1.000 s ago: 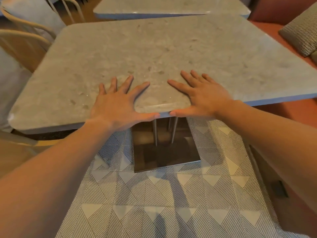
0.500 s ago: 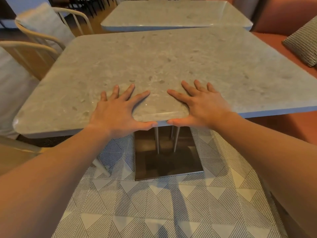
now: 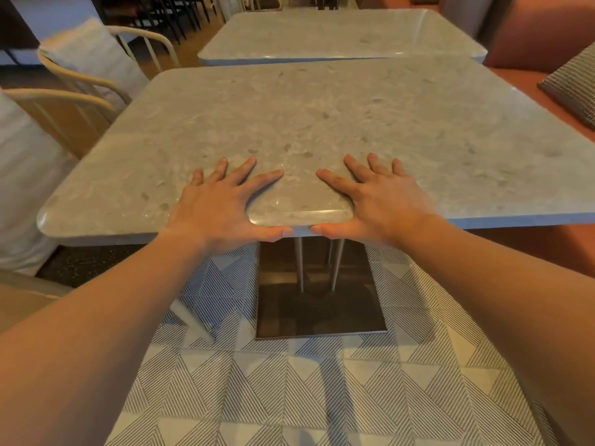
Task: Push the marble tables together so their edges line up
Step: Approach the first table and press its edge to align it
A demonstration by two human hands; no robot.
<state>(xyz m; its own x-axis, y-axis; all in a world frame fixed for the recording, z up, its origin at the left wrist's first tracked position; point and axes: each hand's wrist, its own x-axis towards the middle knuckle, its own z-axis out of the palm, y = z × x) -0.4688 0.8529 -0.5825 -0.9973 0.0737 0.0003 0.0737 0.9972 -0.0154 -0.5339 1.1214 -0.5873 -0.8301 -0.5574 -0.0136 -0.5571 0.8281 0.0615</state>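
Moved since a second ago: near marble table, carried forward under my palms; more of the far marble table now shows. My hands keep their places.

Item 1, left hand: fingers straight and spread flat on the top, thumb laid along the near edge. Nothing is grasped; it presses, palm pushing the slab away from me.

Item 2, right hand: mirror placement, open and pressing. The pair straddles the pedestal base, so the push should run straight, not twist.

Item 3, the two tops: near one just short of the far one, with a thin shadowed line between; whether they touch, I cannot tell. Far top's left corner sits inboard of mine, so sideways alignment looks unfinished.

Item 4, surroundings: chairs left, cushion right.
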